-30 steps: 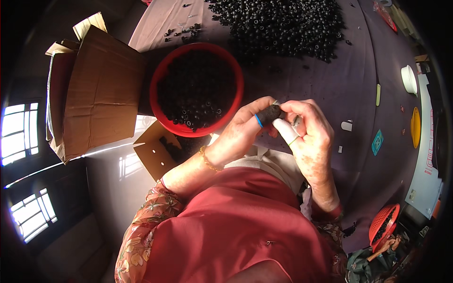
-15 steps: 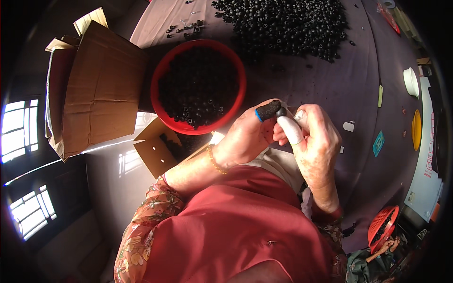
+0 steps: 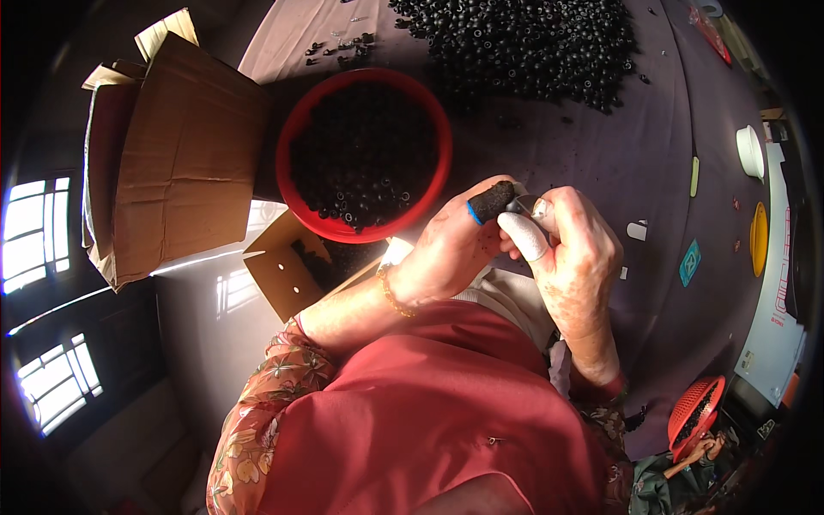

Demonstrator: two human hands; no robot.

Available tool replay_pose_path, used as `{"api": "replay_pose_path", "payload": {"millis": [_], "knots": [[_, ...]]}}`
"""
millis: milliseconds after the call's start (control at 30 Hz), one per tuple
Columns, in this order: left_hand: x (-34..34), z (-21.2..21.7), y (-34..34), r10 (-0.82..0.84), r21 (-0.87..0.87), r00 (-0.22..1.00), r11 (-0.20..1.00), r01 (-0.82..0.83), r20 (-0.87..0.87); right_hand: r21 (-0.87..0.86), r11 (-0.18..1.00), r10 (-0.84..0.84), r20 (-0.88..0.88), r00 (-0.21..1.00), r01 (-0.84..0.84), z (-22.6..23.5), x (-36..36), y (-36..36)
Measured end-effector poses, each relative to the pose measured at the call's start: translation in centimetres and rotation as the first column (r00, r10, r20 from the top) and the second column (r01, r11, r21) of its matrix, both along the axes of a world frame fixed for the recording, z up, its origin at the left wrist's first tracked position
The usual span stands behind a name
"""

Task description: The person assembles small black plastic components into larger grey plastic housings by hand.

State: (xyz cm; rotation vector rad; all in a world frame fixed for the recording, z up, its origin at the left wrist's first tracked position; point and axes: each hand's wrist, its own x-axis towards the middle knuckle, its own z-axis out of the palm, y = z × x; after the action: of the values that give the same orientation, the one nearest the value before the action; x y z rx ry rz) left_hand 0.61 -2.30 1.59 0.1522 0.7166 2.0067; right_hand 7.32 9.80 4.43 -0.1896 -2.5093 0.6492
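My left hand point(image 3: 459, 236) is closed around a small round black part point(image 3: 513, 206), pinched beneath a thumb in a black, blue-edged finger cover. Facing it, my right hand point(image 3: 573, 245) has its fingers bent together, with a white cover on the thumb. Its fingertips meet the part, and a thin dark sliver shows between them; I cannot make out what it is. To the left of both hands stands a red basin point(image 3: 448, 146) filled with similar black parts. A large heap of these parts point(image 3: 532, 51) lies on the cloth-covered table point(image 3: 549, 154) beyond.
Tall cardboard box point(image 3: 189, 154) at left; below the basin, a smaller open carton point(image 3: 283, 275) holds dark parts. Along the right are a white bowl point(image 3: 749, 152), a yellow dish point(image 3: 759, 239), a blue packet point(image 3: 689, 262) and a red strainer basket point(image 3: 693, 416).
My right thumb and fingertips have shifted slightly, and the black part is now more covered by them. The basin and heap have not moved on the table.
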Motion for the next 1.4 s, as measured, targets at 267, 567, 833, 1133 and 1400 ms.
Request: {"api": "replay_pose_path", "payload": {"millis": [267,567,833,1133,1400], "knots": [[1.0,0.2,0.4,0.170,-0.059,0.985,0.983,-0.172,-0.040,0.080,0.997,0.013,-0.002,1.000,-0.013,0.2,-0.2,-0.2],[1.6,0.6,0.2,0.145,-0.154,0.987,0.979,-0.132,0.070,0.154,0.987,0.046,0.039,0.998,-0.052,-0.4,0.2,0.3],[1.0,0.9,-0.7,0.060,-0.239,0.998,0.970,-0.050,0.034,0.210,0.969,0.116,0.067,0.991,-0.128,-0.4,0.4,0.7],[0.6,0.2,-0.7,-0.011,0.067,0.987,0.998,0.000,0.163,-0.390,0.915,0.090,-0.052,0.995,-0.103,0.4,0.9,-0.2],[0.4,-0.5,-0.8,-0.084,0.201,0.970,0.979,0.037,0.228,-0.535,0.845,0.025,0.008,1.000,-0.017,0.2,0.9,-1.0]]}}
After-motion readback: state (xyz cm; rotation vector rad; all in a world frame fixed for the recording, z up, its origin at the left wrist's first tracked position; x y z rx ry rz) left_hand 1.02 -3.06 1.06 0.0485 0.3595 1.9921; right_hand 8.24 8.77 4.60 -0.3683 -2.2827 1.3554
